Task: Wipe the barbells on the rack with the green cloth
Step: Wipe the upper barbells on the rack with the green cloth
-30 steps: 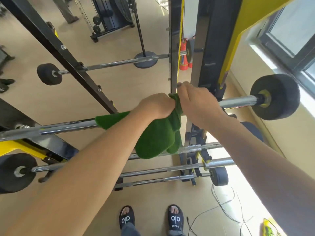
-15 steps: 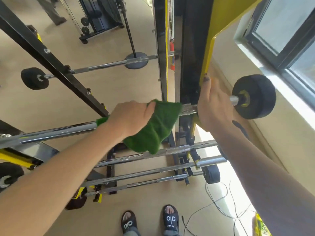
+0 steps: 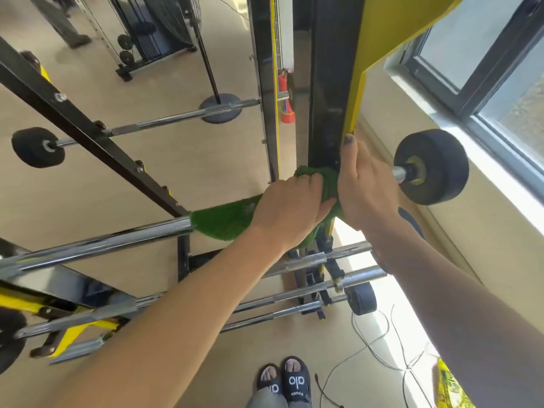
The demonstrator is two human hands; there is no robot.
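Gripping the chrome barbell (image 3: pixel 97 245), left hand (image 3: pixel 291 207) clamps fuzzy green cloth (image 3: pixel 226 219); right hand (image 3: pixel 365 187) grips bare steel.

One green cloth (image 3: pixel 226 220), two hands (image 3: pixel 290 206) (image 3: pixel 363 187), two sandals (image 3: pixel 269 384) (image 3: pixel 297 381), one red fire extinguisher (image 3: pixel 286 100). At least five chrome barbells (image 3: pixel 97 245) (image 3: pixel 176 117) (image 3: pixel 332 256) (image 3: pixel 360 275) (image 3: pixel 273 315) sit on the rack (image 3: pixel 329 83); the exact number cannot be told.

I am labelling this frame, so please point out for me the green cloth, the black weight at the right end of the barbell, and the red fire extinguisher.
green cloth (image 3: pixel 223 220): head view, on the flat part spread over the bar.
black weight (image 3: pixel 441 169): head view, on its round face.
red fire extinguisher (image 3: pixel 286 101): head view, on its body.
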